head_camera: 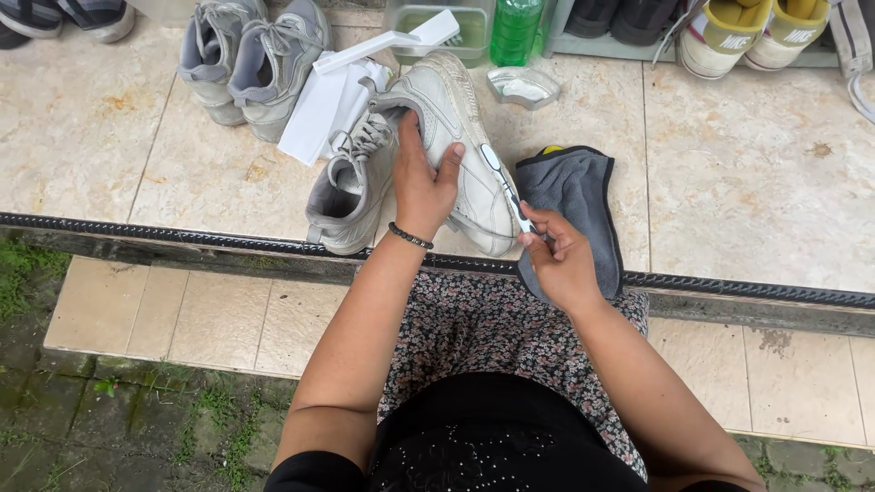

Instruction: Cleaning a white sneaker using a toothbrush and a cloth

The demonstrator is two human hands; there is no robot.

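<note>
Resting on beige tiled floor [747, 173], white sneaker [460, 137].

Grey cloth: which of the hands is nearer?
Right. The right hand holds a toothbrush and overlaps the grey cloth at its left edge. The left hand grips the white shoe, further left.

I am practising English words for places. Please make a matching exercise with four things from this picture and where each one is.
Things:
1. toothbrush
2. grey cloth
3. green bottle
4. grey sneakers

Places:
A. far left on the tiles
B. in the right hand, against the white shoe that the left hand grips
C. at the back, near a clear tub
D. flat over the step edge, right of the shoe

Pairs: 1-B, 2-D, 3-C, 4-A
</note>
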